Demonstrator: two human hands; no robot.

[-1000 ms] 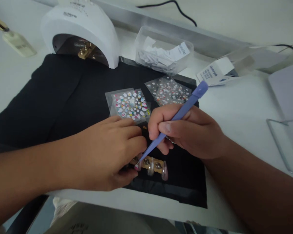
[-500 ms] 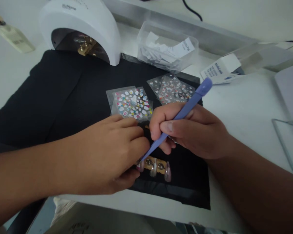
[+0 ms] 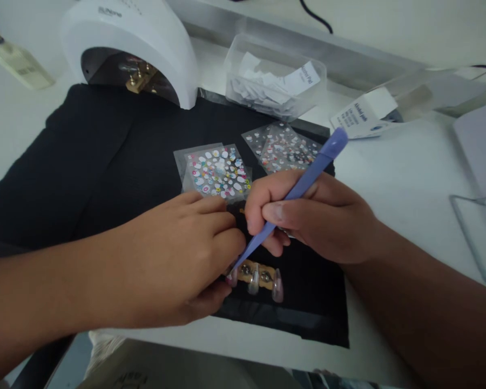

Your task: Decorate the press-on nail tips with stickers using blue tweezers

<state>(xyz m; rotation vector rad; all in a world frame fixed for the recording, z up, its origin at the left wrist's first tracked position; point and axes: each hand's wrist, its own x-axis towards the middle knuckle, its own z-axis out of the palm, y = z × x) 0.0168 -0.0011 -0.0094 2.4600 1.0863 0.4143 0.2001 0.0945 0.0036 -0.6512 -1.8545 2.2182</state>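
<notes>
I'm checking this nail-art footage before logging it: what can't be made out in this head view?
- Tip of the purple tool: hidden behind the left hand, so contact with the nail tips is unclear.
- The holder's left end: covered by the left hand's fingers.
- Right hand grip underside: hidden by its own knuckles.
- Print on the white packet: too small to read.
- Bottle: cut off by the left edge.
- Lamp interior: dark.

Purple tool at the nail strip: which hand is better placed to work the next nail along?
Probably the right hand. It grips the purple tool like a pen, tip down at the nail strip. The left hand is clamped over the strip's left end, steadying it, and holds no tool.
</notes>
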